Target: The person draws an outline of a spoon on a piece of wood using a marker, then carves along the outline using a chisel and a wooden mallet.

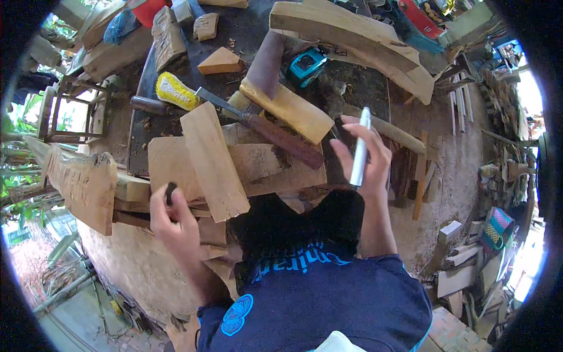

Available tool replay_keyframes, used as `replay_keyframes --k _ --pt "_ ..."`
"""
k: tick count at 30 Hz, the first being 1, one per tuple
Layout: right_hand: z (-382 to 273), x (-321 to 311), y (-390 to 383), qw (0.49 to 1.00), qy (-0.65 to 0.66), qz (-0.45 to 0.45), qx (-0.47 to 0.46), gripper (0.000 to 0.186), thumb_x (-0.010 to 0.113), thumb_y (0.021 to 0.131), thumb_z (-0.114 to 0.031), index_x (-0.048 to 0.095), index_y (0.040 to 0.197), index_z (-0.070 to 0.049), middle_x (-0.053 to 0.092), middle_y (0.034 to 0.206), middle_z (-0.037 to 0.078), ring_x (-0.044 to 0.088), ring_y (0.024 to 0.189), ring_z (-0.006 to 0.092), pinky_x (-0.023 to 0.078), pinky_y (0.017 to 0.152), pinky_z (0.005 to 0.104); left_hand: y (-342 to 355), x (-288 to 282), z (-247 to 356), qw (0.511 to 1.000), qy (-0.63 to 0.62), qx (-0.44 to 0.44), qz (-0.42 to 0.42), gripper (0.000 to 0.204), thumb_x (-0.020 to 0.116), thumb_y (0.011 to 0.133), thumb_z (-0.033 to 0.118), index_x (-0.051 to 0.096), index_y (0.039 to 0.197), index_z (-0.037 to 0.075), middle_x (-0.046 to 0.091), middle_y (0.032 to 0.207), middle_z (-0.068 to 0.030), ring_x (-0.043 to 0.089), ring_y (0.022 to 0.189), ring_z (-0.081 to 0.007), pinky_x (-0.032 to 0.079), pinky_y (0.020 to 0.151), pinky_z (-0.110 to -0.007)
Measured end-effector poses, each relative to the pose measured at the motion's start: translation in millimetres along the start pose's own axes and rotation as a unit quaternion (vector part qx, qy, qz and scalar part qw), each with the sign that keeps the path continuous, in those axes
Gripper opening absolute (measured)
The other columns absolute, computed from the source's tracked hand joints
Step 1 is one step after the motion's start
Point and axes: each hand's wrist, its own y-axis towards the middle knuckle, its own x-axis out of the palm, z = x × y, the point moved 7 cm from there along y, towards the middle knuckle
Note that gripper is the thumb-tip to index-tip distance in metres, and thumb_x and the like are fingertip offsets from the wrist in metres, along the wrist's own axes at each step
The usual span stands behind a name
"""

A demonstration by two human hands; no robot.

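My right hand (372, 161) is raised over the bench's right part, with a silver-white marker pen (362, 146) held between its fingers. A small dark bit shows by its fingertips; I cannot make out what it is. To the left, my left hand (174, 220) is closed, pinching a small black piece (170, 192) that looks like a cap. Between my hands a pale wooden board (214, 161) lies slanted across wider planks (167, 158). Beyond it rests a chisel-like tool (284, 138) with a long brown wooden handle, beside a yellowish wood block (287, 110).
A teal tape measure (307, 66) lies on the dark bench (138, 141). A yellow-and-white brush-like thing (176, 92), a wood wedge (220, 60) and a large curved timber (346, 29) surround the work. A carved board (88, 190) juts out at left.
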Motion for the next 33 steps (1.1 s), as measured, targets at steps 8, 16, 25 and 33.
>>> replay_keyframes --k 8,16,25,33 --pt "-21.0 18.5 13.1 0.998 0.048 -0.01 -0.036 0.042 0.081 0.075 -0.005 0.062 0.112 -0.007 0.068 0.112 0.017 0.066 0.103 0.0349 0.053 0.09 0.0407 23.9 3.4 14.9 0.995 0.086 0.051 -0.01 0.019 0.069 0.089 0.007 0.069 0.107 0.002 0.066 0.089 -0.0058 0.052 0.06 -0.0107 0.04 0.052 -0.026" --pt "-16.3 16.2 -5.9 0.996 0.05 0.059 -0.054 0.038 0.078 0.076 0.0 0.061 0.11 -0.003 0.069 0.109 0.018 0.067 0.101 0.0334 0.053 0.09 0.0405 91.6 33.4 34.0 0.998 0.018 0.058 -0.031 0.017 0.072 0.086 0.008 0.07 0.102 0.005 0.066 0.078 -0.0054 0.052 0.059 -0.0082 0.043 0.056 -0.024" --pt "-10.5 12.3 -30.6 0.99 0.032 0.079 -0.11 0.039 0.076 0.078 0.0 0.059 0.112 -0.003 0.069 0.108 0.02 0.067 0.097 0.0349 0.054 0.086 0.0433 167.7 132.8 31.0 0.967 0.104 0.151 -0.178 0.022 0.073 0.082 0.016 0.071 0.1 0.004 0.071 0.082 -0.0152 0.07 0.074 -0.0255 0.053 0.07 -0.034" --pt "-10.0 11.0 -29.0 0.99 0.04 0.082 -0.112 0.043 0.077 0.076 0.002 0.058 0.114 -0.004 0.07 0.106 0.018 0.068 0.094 0.0337 0.056 0.082 0.0428 172.1 171.9 31.0 0.895 0.252 0.14 -0.341 0.029 0.071 0.082 0.027 0.073 0.1 0.004 0.072 0.093 -0.0189 0.07 0.089 -0.0344 0.054 0.081 -0.041"
